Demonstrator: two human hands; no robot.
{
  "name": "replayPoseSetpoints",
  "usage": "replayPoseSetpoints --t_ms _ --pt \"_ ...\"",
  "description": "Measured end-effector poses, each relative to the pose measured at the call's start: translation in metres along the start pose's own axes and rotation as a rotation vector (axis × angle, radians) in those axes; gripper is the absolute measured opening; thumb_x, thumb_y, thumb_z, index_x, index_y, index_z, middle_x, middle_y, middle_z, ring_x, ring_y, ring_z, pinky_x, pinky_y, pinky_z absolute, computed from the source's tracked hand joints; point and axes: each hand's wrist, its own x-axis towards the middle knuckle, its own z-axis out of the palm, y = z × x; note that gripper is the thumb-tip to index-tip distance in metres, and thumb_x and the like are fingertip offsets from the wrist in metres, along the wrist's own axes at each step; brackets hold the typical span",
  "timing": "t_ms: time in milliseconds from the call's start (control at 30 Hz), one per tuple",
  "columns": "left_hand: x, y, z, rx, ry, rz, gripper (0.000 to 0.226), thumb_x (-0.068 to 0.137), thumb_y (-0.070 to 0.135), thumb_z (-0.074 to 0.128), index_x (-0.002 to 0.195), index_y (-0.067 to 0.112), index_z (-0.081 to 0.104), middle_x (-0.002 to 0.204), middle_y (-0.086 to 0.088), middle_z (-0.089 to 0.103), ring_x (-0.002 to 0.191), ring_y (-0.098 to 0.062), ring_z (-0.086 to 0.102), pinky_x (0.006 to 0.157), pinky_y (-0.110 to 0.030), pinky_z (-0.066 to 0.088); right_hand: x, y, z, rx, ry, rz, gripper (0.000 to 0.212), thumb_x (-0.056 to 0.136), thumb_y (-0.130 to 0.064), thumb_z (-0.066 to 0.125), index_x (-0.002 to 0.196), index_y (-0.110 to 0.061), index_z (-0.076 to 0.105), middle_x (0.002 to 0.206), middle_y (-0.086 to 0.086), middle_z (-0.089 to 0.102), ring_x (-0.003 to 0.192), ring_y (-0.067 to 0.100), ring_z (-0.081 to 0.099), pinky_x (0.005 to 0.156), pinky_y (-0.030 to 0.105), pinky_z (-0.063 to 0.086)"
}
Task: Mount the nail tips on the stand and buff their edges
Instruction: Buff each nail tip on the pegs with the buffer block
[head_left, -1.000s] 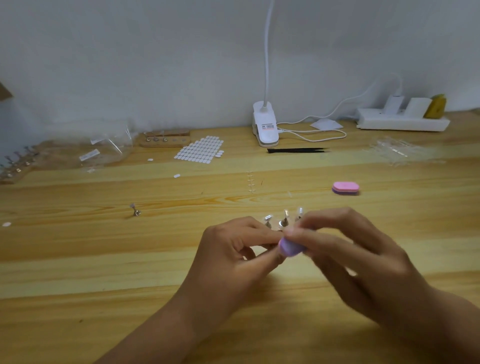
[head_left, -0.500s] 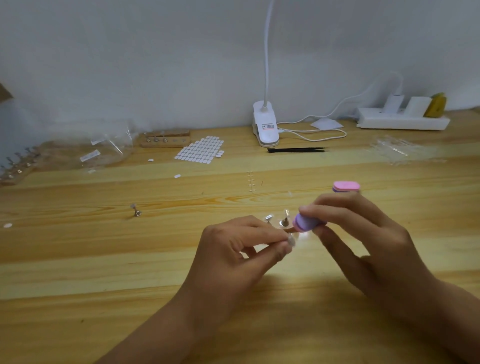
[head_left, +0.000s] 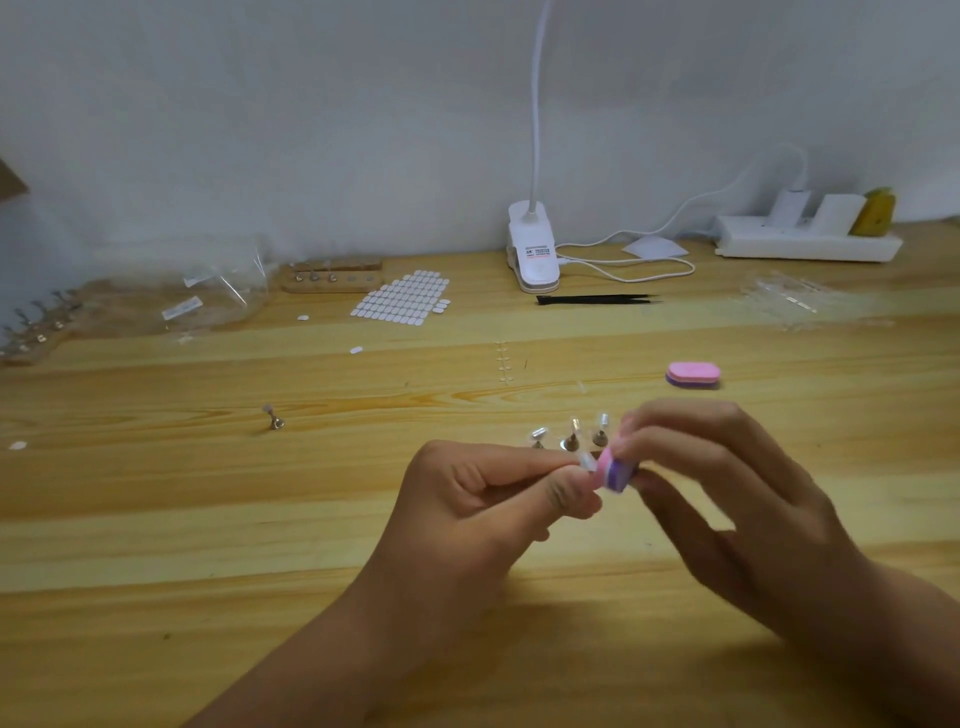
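Note:
My left hand (head_left: 483, 499) pinches a small clear nail tip (head_left: 587, 461) between thumb and forefinger. My right hand (head_left: 727, 499) grips a pink and purple buffer block (head_left: 613, 470), whose face touches the nail tip. Just behind my fingers, three small metal stand pegs (head_left: 570, 436) with clear tips on top stand on the wooden table (head_left: 208, 519). A single peg (head_left: 272, 418) stands alone further left. A wooden stand base (head_left: 332, 275) with pegs lies at the back.
A second pink buffer block (head_left: 693, 374) lies at the right. A sheet of white adhesive tabs (head_left: 402, 299), black tweezers (head_left: 597, 300), a clip lamp (head_left: 535, 249), a power strip (head_left: 808, 241) and clear plastic bags (head_left: 208, 291) line the back. Another peg rack (head_left: 36, 327) is far left.
My right hand lifted the buffer block away to the right, then brought it back against the nail tip held in my left hand.

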Motion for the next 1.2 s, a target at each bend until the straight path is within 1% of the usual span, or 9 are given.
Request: replayPoseSetpoints --t_ms 200,367,500,633,800,900,967,1100,1200 --pt "0.0 0.002 0.001 -0.04 -0.07 -0.021 0.017 0.087 0.028 0.069 0.097 0.018 0.079 0.082 -0.003 0.077 0.074 -0.009 0.071 0.06 -0.022 0.052 0.0 -0.013 0.002 0.036 0.031 -0.026 0.029 0.092 0.001 0.06 0.119 -0.008 0.057 0.117 0.006 0.056 0.112 0.02 0.06 0.096 0.029 0.048" --pt "0.001 0.001 0.0 -0.075 -0.118 -0.061 0.017 0.095 0.022 0.061 0.097 0.015 0.075 0.085 -0.004 0.076 0.084 -0.02 0.074 0.064 -0.027 0.056 0.004 0.002 -0.003 -0.027 0.068 0.05 0.027 0.093 -0.001 0.057 0.119 -0.01 0.055 0.115 0.004 0.056 0.115 0.01 0.056 0.1 0.026 0.046" --pt "0.002 0.002 0.002 -0.104 -0.208 -0.043 0.021 0.098 0.021 0.052 0.094 0.01 0.07 0.081 -0.009 0.072 0.079 -0.021 0.073 0.061 -0.028 0.054 0.001 -0.008 -0.001 -0.028 0.051 -0.025 0.027 0.093 0.0 0.059 0.119 -0.008 0.057 0.118 0.005 0.056 0.114 0.015 0.058 0.097 0.028 0.047" --pt "0.003 0.003 0.001 -0.132 -0.277 -0.089 0.025 0.101 0.017 0.043 0.087 0.007 0.063 0.071 -0.002 0.064 0.074 -0.021 0.071 0.057 -0.027 0.049 0.004 0.002 -0.005 -0.05 0.059 0.046 0.029 0.093 -0.003 0.057 0.121 -0.011 0.054 0.115 0.003 0.055 0.116 0.007 0.054 0.1 0.023 0.045" --pt "0.004 0.005 -0.001 -0.203 -0.309 -0.103 0.025 0.102 0.016 0.038 0.09 0.011 0.059 0.07 -0.001 0.058 0.07 -0.021 0.069 0.052 -0.028 0.047 0.001 -0.011 0.0 -0.009 0.025 -0.07 0.025 0.095 -0.002 0.057 0.12 -0.008 0.056 0.117 0.006 0.055 0.113 0.018 0.059 0.098 0.028 0.047" --pt "0.006 0.005 -0.008 -0.246 -0.325 -0.134 0.027 0.102 0.019 0.037 0.085 0.015 0.058 0.068 0.002 0.056 0.069 -0.022 0.069 0.052 -0.026 0.045 0.002 0.007 -0.003 -0.064 0.018 0.009 0.025 0.096 -0.003 0.056 0.12 -0.01 0.055 0.114 0.006 0.058 0.113 0.013 0.057 0.099 0.029 0.048" --pt "0.009 0.003 -0.012 -0.223 -0.207 -0.116 0.028 0.102 0.019 0.04 0.083 0.014 0.06 0.069 -0.002 0.062 0.073 -0.023 0.07 0.054 -0.026 0.048 0.005 0.013 -0.004 -0.064 0.07 0.061 0.027 0.095 -0.003 0.056 0.121 -0.011 0.054 0.112 0.003 0.059 0.116 0.006 0.055 0.102 0.024 0.044" --pt "0.016 -0.011 -0.023 0.11 0.271 -0.078 0.021 0.098 0.017 0.056 0.085 0.022 0.072 0.09 0.002 0.071 0.081 -0.01 0.064 0.067 -0.018 0.048 0.001 0.009 0.004 -0.022 0.046 0.036 0.025 0.095 -0.003 0.056 0.12 -0.009 0.056 0.113 0.005 0.058 0.113 0.01 0.057 0.101 0.023 0.044" --pt "0.018 -0.017 -0.027 0.26 0.298 -0.092 0.013 0.09 0.018 0.067 0.086 0.026 0.077 0.09 0.011 0.069 0.072 0.001 0.054 0.063 -0.01 0.038 -0.002 0.008 0.007 -0.009 0.009 0.05 0.022 0.097 -0.004 0.055 0.118 -0.008 0.057 0.113 0.005 0.058 0.109 0.015 0.059 0.096 0.028 0.048"
